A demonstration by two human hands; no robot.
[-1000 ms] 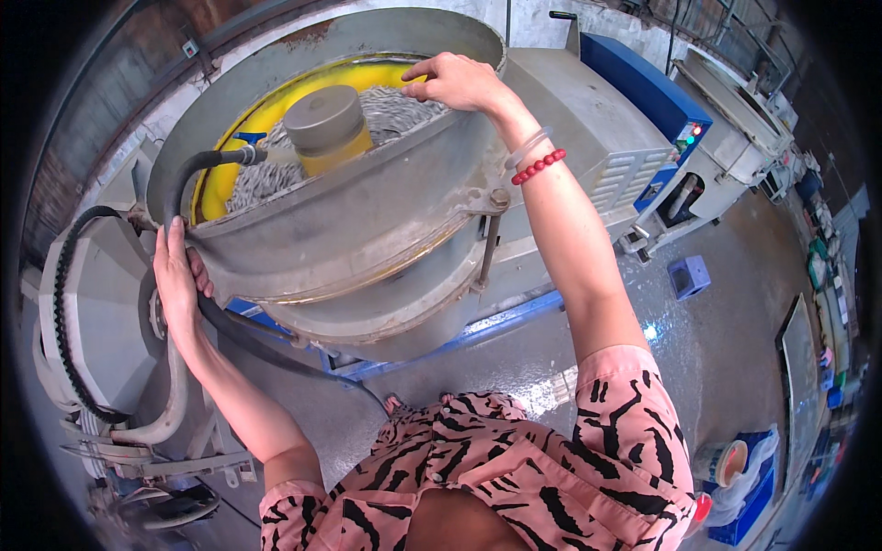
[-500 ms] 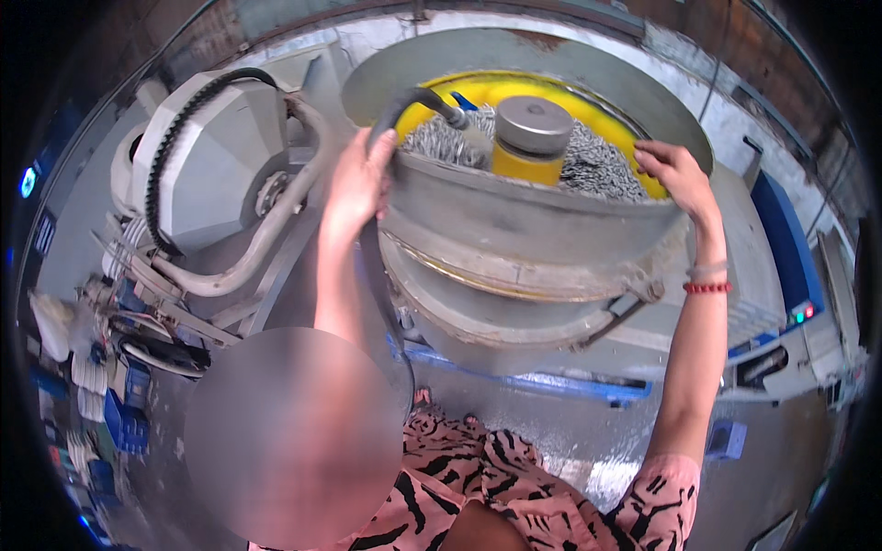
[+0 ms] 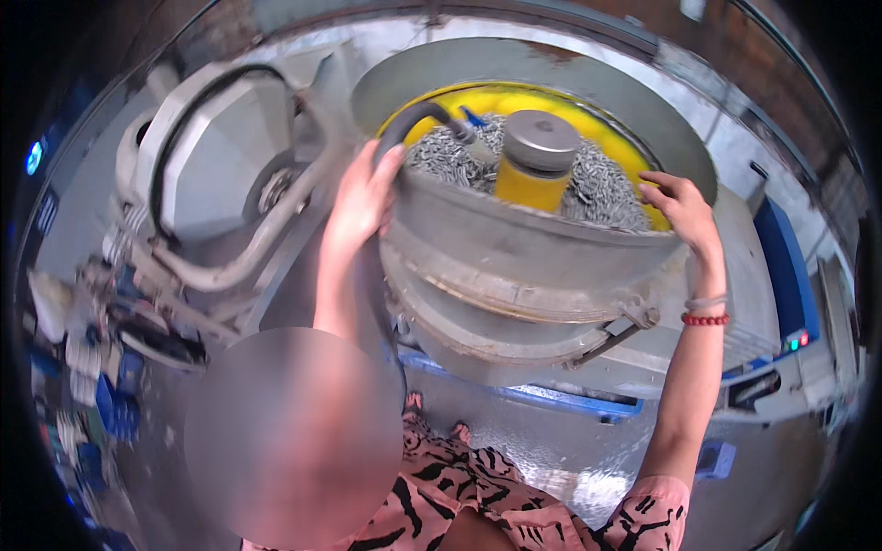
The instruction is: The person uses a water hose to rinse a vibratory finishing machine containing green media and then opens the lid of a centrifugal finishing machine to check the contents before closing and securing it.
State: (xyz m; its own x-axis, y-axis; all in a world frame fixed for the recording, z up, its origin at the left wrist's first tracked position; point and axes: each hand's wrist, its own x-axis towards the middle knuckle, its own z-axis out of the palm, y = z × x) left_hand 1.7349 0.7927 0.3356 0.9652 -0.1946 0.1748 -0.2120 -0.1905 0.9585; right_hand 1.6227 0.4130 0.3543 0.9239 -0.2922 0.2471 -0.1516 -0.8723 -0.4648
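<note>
My left hand (image 3: 364,197) is closed around a thick black hose (image 3: 415,114) at the left side of a round grey tub (image 3: 524,241). The hose arches over the tub's rim, its nozzle end (image 3: 474,145) pointing down at a mass of small grey metal pieces (image 3: 606,191). These pieces lie in a yellow-lined bowl around a yellow centre post (image 3: 530,189) with a round metal cap (image 3: 542,136). At the right rim is my right hand (image 3: 683,209), its fingers apart and bent over the edge, holding nothing that shows. A small blue item (image 3: 473,118) sits near the hose end.
To the left stands a grey many-sided drum machine (image 3: 230,151) with a bent pipe frame (image 3: 220,274). A blue panel with small lights (image 3: 788,275) is at the right. Below the tub runs a blue beam (image 3: 560,400) above the wet floor (image 3: 542,459).
The view has shifted, so the tub sits slightly lower in the picture. My left hand stays on the hose, and my right hand stays at the right rim.
</note>
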